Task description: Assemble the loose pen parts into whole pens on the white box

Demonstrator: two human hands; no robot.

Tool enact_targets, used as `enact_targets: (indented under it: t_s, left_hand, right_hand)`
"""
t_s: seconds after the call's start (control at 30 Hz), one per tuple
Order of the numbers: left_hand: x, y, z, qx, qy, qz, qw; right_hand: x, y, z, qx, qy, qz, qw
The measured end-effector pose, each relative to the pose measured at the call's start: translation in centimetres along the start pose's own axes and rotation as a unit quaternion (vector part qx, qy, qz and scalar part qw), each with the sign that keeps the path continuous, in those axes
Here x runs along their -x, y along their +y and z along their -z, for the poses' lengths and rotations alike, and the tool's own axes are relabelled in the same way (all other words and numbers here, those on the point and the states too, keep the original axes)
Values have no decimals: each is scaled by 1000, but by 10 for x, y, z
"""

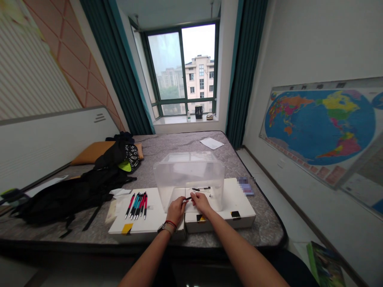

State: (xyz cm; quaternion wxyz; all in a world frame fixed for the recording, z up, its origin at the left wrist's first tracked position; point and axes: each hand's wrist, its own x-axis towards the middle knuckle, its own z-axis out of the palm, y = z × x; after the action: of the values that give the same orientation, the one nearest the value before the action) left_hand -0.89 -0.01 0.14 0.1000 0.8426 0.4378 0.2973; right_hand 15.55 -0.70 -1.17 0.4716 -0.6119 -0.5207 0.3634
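My left hand (177, 208) and my right hand (201, 202) meet at the front of a clear plastic bin (191, 173). Pinched between the fingers of both is a short dark pen piece (188, 198); its exact shape is too small to make out. Just beyond my fingers, small pen parts (196, 189) lie inside the bin's outline, some black and some pale. Several pens (137, 205) with red, blue and black barrels lie side by side on the left white box (118, 226), to the left of my left hand.
The right white box (245, 209) bears tape pieces and stands beside the left one on a grey mattress (176, 143). A black backpack (68, 195) and a cap (131, 157) lie left. A white paper (212, 143) rests farther back, and a blurred item (246, 186) right.
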Motion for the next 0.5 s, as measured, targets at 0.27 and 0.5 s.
enact_targets:
  t_s: [0.27, 0.5]
  left_hand:
    - [3, 3, 3, -26, -2, -13, 1000]
    - [1, 1, 3, 7, -6, -12, 1000]
  right_hand:
    - [1, -8, 3, -40, -32, -34, 998]
    - [1, -14, 3, -18, -27, -66, 997]
